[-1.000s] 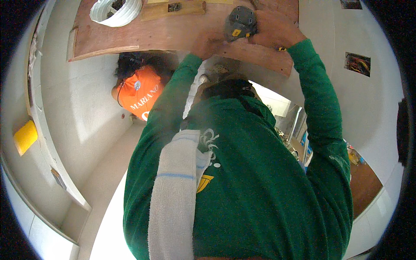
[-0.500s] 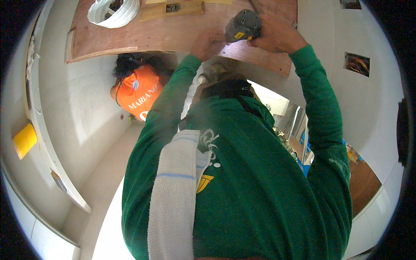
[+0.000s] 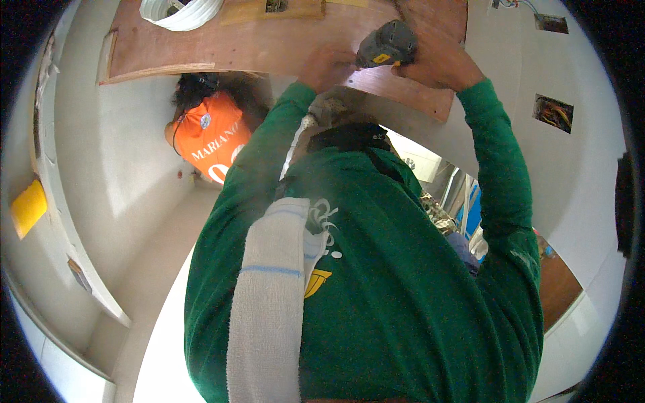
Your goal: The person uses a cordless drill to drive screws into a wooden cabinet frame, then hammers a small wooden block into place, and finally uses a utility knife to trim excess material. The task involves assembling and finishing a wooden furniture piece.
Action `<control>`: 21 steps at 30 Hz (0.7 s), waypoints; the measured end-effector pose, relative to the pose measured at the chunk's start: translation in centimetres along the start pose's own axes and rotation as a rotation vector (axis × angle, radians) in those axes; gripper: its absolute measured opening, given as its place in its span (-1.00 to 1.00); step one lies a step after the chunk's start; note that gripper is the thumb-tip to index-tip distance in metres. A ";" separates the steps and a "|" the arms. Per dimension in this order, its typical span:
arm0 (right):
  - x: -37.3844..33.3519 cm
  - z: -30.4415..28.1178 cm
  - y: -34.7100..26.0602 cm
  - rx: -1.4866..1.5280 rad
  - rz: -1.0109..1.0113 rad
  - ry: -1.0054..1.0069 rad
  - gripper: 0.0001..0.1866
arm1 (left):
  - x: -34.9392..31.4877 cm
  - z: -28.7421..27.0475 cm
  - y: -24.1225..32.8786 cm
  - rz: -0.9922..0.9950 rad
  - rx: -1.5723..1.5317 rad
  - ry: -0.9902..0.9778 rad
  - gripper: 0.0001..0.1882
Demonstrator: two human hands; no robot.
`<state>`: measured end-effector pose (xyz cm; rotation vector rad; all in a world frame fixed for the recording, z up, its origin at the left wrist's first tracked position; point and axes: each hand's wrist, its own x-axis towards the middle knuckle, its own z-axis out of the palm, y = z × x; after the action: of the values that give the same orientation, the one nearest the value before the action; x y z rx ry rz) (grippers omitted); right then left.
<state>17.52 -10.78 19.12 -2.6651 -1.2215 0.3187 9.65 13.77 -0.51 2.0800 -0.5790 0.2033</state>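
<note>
Biggest thing I see looking down is my own green sweatshirt (image 3: 403, 282), and past it the reddish plywood worktop (image 3: 269, 50) stretching across the top of the view. Then there's a pale towel (image 3: 265, 322) hanging down my front, and a co-worker in an orange jersey (image 3: 211, 131) down low on the left, below the worktop's near edge. A white round container (image 3: 185, 19) sits on the far left part of the plywood, no idea what's in it.

My right grip (image 3: 440, 60) is wrapped around the handle end of a cordless drill (image 3: 388, 46), at least that's what it looks like from the battery end. My left grip (image 3: 327, 69) is just beside it on the left, but honestly can't tell if those fingers are pinching anything or only steadying. The drill is over the right-hand part of the worktop, close to the near edge.

Smallest bit is what's changed: a second ago I saw no glow under the drill, now there's a bright patch of light (image 3: 376, 79) on the wood, and the drill sits a touch nearer the right corner. I'd guess the trigger's pressed, so it's probably running at that spot.
</note>
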 end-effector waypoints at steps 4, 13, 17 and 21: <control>-0.2 -0.6 -0.4 0.012 0.036 -0.031 -0.45 | -0.3 0.0 0.3 -0.052 -0.046 0.005 -0.78; -0.2 -0.7 -0.6 0.110 -0.019 -0.102 -0.42 | -0.8 0.9 -0.4 -0.043 -0.062 0.022 -0.87; -0.3 -0.9 -1.0 0.139 -0.083 0.012 -0.32 | -1.0 1.1 -0.5 -0.019 -0.111 0.051 -0.86; 0.1 -1.8 -1.9 0.104 -0.038 -0.066 -0.27 | -1.0 1.2 -0.4 -0.108 -0.129 0.041 -0.94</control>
<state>16.73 -9.67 21.30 -2.5586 -1.2377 0.4549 8.91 13.30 -1.84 1.9712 -0.4423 0.1422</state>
